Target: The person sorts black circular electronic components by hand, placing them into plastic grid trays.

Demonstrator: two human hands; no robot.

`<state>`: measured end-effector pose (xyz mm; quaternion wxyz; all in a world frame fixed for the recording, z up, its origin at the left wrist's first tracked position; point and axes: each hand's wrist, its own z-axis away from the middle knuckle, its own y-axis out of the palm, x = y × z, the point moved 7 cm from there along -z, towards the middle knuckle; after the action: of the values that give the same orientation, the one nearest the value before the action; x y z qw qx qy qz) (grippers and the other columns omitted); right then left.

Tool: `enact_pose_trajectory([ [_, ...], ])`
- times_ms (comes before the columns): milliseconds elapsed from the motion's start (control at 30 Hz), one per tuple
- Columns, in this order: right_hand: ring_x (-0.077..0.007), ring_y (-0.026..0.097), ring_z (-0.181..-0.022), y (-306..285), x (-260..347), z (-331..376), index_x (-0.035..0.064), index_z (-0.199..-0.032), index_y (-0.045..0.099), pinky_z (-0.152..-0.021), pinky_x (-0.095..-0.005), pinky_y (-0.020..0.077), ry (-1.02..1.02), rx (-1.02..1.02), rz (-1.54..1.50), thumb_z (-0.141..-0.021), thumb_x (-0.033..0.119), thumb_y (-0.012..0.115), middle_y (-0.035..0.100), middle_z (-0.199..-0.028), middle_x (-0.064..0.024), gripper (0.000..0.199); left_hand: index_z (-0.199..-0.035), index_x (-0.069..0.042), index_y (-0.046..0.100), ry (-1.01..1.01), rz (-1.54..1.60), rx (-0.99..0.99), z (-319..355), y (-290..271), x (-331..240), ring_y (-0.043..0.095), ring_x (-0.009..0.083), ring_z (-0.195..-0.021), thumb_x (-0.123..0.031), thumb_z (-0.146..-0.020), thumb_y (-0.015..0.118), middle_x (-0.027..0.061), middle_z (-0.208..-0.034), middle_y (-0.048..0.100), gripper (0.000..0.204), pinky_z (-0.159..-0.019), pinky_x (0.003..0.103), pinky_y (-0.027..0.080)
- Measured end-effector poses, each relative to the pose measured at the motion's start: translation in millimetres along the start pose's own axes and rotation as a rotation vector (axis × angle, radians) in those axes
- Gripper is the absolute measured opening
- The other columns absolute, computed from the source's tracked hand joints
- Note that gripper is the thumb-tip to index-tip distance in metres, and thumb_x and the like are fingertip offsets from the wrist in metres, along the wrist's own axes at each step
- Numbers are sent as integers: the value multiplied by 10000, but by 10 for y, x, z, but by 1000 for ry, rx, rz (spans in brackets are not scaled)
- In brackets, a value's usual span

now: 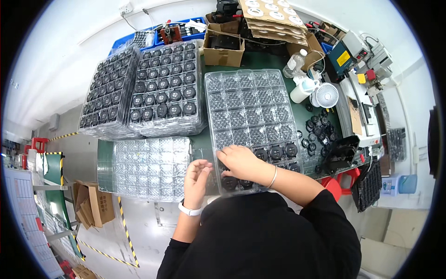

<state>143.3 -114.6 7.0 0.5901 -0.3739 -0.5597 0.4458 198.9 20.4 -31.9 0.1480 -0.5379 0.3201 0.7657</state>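
A clear plastic tray [251, 109] with square compartments lies in front of me. Black round parts [276, 152] fill cells in its near rows; the far rows hold none. My right hand [241, 162] reaches over the tray's near left cells, fingers and thumb bent down around a spot there. Whatever is between them is hidden by the hand. Just left of the tray's edge, my left hand [195, 181] is raised with its fingers loosely curved and the thumb apart, and nothing shows in it.
Two stacks of filled trays [162, 86] stand at the back left. A flat clear tray [151, 167] lies left of my hands. At right are a pile of loose black parts [318, 132], a small white fan [325, 95], a bottle [295, 64] and a bench machine [362, 107]. Cardboard boxes [223, 55] stand behind.
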Motion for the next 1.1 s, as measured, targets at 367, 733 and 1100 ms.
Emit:
enact_pose_trajectory([
  [367, -294, 663, -989, -119, -312, -477, -44, -1180, 582, -844, -392, 562, -15, -103, 92, -639, 394, 871, 673, -1037, -141, 754, -1195, -2, 549, -6, 5, 27, 50, -49, 90, 610, 144, -1026, -16, -976, 577, 79, -1100, 645, 221, -934, 283, 485],
  [733, -371, 616, -1099, -963, -1329, 1145, -5, -1231, 606, -946, -436, 490, 235, -586, -67, -881, 286, 710, 651, -1199, -189, 467, -1194, -13, 549, 164, -382, -47, 141, 269, 133, 572, 110, -1041, 10, -973, 561, 56, -1155, 614, 223, -930, 259, 449],
  [1100, -433, 633, -986, 1948, -2328, 3507, 61, -1266, 536, -847, -486, 537, 977, 1, -241, -708, 265, 830, 583, -1108, -240, 662, -1168, 2, 582, 251, -790, 70, 179, 1316, 218, 570, 176, -1030, -3, -894, 629, 102, -1180, 601, 277, -927, 310, 458],
])
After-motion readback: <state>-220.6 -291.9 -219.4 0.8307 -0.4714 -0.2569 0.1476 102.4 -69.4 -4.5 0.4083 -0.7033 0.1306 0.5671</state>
